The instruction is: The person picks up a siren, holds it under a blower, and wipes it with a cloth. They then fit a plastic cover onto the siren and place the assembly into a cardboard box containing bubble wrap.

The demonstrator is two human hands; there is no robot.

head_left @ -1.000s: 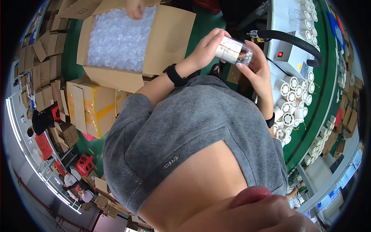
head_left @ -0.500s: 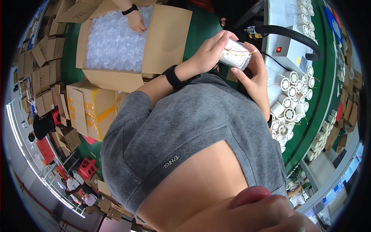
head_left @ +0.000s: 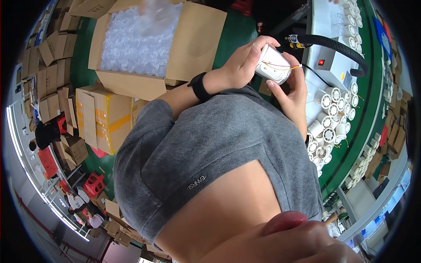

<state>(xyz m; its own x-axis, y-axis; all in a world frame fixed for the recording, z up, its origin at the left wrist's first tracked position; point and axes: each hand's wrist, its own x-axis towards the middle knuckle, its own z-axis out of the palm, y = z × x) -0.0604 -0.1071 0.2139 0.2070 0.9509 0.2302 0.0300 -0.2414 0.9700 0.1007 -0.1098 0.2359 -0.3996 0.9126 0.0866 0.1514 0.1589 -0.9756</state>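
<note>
Between my two hands is a white cylindrical housing [head_left: 272, 61] with thin red and yellow wires across its face and a small white plug at their end. My left hand [head_left: 240, 65], below a black wristband, wraps its fingers and thumb over the upper left side. From the right, my right hand [head_left: 294, 94] grips the other side, thumb at the lower rim and fingers behind. The cylinder is tilted, and its far side is hidden. A clear edge shows around its lower end.
A carton [head_left: 131, 83] full of clear plastic cups [head_left: 136, 48] stands at upper left; something blurred moves above it. A taped carton [head_left: 98, 118] sits nearer. On the right bench are several white cylindrical parts [head_left: 329, 116], a grey box with a red switch [head_left: 331, 65] and a black hose [head_left: 337, 41].
The other person's hand over the cups has given way to a blurred, clear shape. My hands and the white housing appear slightly lower and further right, as the whole view has shifted.
</note>
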